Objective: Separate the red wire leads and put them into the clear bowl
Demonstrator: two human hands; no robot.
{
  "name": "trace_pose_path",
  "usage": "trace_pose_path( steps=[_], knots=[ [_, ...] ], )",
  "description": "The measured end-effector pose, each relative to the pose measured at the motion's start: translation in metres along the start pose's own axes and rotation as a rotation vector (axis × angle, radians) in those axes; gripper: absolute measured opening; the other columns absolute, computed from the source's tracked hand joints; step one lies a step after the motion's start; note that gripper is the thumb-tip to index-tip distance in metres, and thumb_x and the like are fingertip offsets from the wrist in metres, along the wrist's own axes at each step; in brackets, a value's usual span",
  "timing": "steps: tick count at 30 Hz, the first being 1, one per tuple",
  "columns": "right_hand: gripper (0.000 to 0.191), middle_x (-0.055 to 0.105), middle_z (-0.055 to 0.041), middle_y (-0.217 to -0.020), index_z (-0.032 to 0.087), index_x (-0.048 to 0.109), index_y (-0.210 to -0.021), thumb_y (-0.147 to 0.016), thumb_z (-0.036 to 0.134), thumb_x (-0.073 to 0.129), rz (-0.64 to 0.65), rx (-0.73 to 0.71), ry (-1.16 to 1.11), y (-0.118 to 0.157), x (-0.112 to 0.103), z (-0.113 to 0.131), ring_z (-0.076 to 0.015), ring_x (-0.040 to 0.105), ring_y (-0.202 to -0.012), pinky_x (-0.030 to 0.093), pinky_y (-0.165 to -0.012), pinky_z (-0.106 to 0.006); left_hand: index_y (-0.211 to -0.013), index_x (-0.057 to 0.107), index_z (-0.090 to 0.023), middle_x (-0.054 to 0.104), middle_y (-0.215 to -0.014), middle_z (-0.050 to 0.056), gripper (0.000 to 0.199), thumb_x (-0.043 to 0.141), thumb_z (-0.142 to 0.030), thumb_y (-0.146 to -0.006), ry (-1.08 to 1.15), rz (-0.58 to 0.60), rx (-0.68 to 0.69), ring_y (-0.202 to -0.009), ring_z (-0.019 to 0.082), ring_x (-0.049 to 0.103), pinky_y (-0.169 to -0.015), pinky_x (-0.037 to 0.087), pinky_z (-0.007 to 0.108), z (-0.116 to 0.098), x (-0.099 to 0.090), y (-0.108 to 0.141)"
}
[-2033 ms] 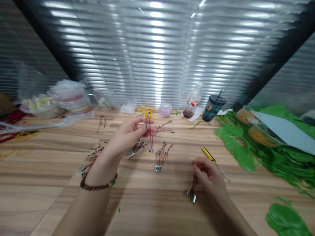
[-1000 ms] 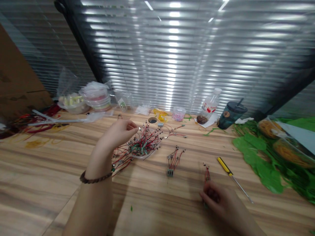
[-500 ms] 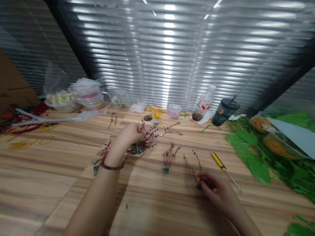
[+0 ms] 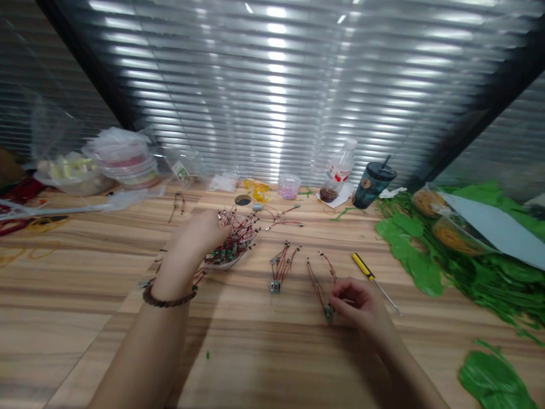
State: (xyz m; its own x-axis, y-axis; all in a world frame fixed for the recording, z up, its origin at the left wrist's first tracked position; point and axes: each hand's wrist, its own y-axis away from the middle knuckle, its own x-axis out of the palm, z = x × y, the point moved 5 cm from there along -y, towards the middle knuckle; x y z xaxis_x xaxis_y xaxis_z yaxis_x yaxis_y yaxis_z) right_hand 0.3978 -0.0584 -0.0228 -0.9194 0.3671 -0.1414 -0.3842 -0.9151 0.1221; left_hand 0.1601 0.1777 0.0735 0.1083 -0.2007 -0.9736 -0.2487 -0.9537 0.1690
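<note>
My left hand [image 4: 198, 236], with a dark beaded bracelet on its wrist, reaches into a bowl [image 4: 227, 265] heaped with small green circuit boards on red and black wires [image 4: 238, 236]. Its fingers look curled at the left of the heap; what is between them is hidden. My right hand [image 4: 360, 301] rests low over the table, thumb and fingers pinched on a small wired circuit board [image 4: 327, 313] whose wires stretch away from me. Between the hands lies a neat row of wired boards [image 4: 276, 286]. More wired boards [image 4: 147, 283] show partly behind my left wrist.
A yellow-handled screwdriver [image 4: 361, 265] lies right of my right hand. Green artificial leaves [image 4: 409, 250] cover the right side. Along the back stand a dark tumbler [image 4: 372, 186], a plastic bottle [image 4: 340, 165], a tub of pink bits [image 4: 289, 187] and stacked plastic tubs [image 4: 128, 162].
The view has shifted right, so things appear further left. My right hand has moved slightly at the board, showing more of its green part. My left hand stays at the bowl.
</note>
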Motion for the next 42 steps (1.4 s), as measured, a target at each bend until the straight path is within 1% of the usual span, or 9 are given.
trace_pose_path(
  steps=[5, 8, 11, 15, 20, 24, 29, 35, 42],
  knots=[
    [0.025, 0.062, -0.0005, -0.066, 0.018, 0.060, -0.072, -0.065, 0.035, 0.077, -0.073, -0.058, -0.191, -0.002, -0.001, 0.004, -0.0120, 0.058, -0.061, 0.050, -0.057, -0.023, -0.078, 0.064, -0.015, 0.064, -0.069, 0.006, 0.051, 0.053, -0.064, -0.066, 0.094, -0.080, 0.124, -0.058, 0.011, 0.051, -0.051, 0.025, 0.018, -0.022, -0.017, 0.035],
    [0.026, 0.062, -0.0008, -0.069, 0.018, 0.058, -0.071, -0.064, 0.033, 0.078, -0.098, -0.114, -0.236, -0.006, 0.007, 0.024, -0.0118, 0.059, -0.062, 0.051, -0.058, -0.024, -0.083, 0.064, -0.016, 0.065, -0.076, 0.004, 0.049, 0.046, -0.061, -0.075, 0.376, 0.120, 0.432, -0.066, 0.010, 0.055, -0.055, 0.032, 0.016, -0.062, -0.005, 0.063],
    [0.028, 0.063, -0.0012, -0.070, 0.018, 0.052, -0.073, -0.066, 0.032, 0.076, 0.048, -0.164, -0.186, -0.011, 0.033, 0.053, -0.0127, 0.060, -0.063, 0.050, -0.057, -0.024, -0.092, 0.062, -0.017, 0.065, -0.080, 0.003, 0.044, 0.051, -0.055, -0.076, 0.655, 0.372, 0.643, -0.070, 0.008, 0.057, -0.058, 0.039, 0.014, -0.101, 0.016, 0.085],
    [0.038, 0.064, 0.0024, -0.068, 0.022, 0.040, -0.084, -0.068, 0.031, 0.074, 0.066, -0.235, -0.150, -0.012, 0.051, 0.081, -0.0134, 0.062, -0.061, 0.050, -0.057, -0.025, -0.081, 0.060, -0.015, 0.062, -0.075, 0.001, 0.028, 0.051, -0.041, -0.080, 0.786, 0.336, 0.702, -0.067, 0.005, 0.055, -0.058, 0.040, 0.013, -0.119, 0.022, 0.091],
    [0.034, 0.066, -0.0088, -0.094, 0.020, 0.044, -0.096, -0.075, 0.038, 0.065, -0.037, -0.270, 0.256, -0.009, 0.033, 0.067, -0.0182, 0.064, -0.076, 0.049, -0.061, -0.028, -0.078, 0.056, -0.013, 0.060, -0.074, 0.002, 0.025, 0.049, -0.036, -0.080, 0.823, 0.119, 0.608, -0.064, 0.004, 0.052, -0.060, 0.040, 0.013, -0.090, -0.006, 0.079],
    [0.020, 0.061, -0.0042, -0.070, 0.016, 0.054, -0.088, -0.072, 0.026, 0.062, 0.019, -0.114, 0.862, -0.001, 0.017, 0.021, -0.0183, 0.057, -0.064, 0.039, -0.055, -0.026, -0.080, 0.060, -0.013, 0.064, -0.076, 0.005, 0.027, 0.050, -0.038, -0.076, 0.484, -0.159, 0.377, -0.067, 0.009, 0.054, -0.060, 0.036, 0.017, -0.040, -0.024, 0.054],
    [0.013, 0.064, -0.0057, -0.069, 0.016, 0.057, -0.072, -0.079, 0.019, 0.047, 0.115, -0.060, 0.895, 0.010, 0.018, -0.003, -0.0178, 0.058, -0.064, 0.037, -0.057, -0.026, -0.063, 0.059, -0.013, 0.062, -0.065, 0.008, 0.025, 0.048, -0.035, -0.069, 0.101, -0.092, 0.140, -0.058, 0.013, 0.050, -0.054, 0.028, 0.021, -0.004, -0.010, 0.017],
    [0.016, 0.063, -0.0049, -0.067, 0.016, 0.059, -0.074, -0.082, 0.024, 0.048, 0.130, -0.137, 0.669, 0.001, 0.026, 0.028, -0.0165, 0.059, -0.062, 0.042, -0.055, -0.025, -0.059, 0.055, -0.013, 0.059, -0.058, 0.006, 0.016, 0.049, -0.028, -0.062, 0.159, 0.034, 0.116, -0.054, 0.011, 0.049, -0.049, 0.025, 0.019, 0.001, 0.005, 0.002],
    [0.017, 0.064, -0.0041, -0.069, 0.016, 0.061, -0.077, -0.079, 0.033, 0.063, 0.032, -0.374, 0.304, -0.032, 0.054, 0.109, -0.0141, 0.060, -0.060, 0.044, -0.053, -0.023, -0.068, 0.058, -0.015, 0.064, -0.067, 0.002, 0.018, 0.054, -0.031, -0.061, 0.285, 0.152, 0.211, -0.057, 0.009, 0.053, -0.051, 0.031, 0.015, 0.013, 0.006, 0.002]
  ],
)
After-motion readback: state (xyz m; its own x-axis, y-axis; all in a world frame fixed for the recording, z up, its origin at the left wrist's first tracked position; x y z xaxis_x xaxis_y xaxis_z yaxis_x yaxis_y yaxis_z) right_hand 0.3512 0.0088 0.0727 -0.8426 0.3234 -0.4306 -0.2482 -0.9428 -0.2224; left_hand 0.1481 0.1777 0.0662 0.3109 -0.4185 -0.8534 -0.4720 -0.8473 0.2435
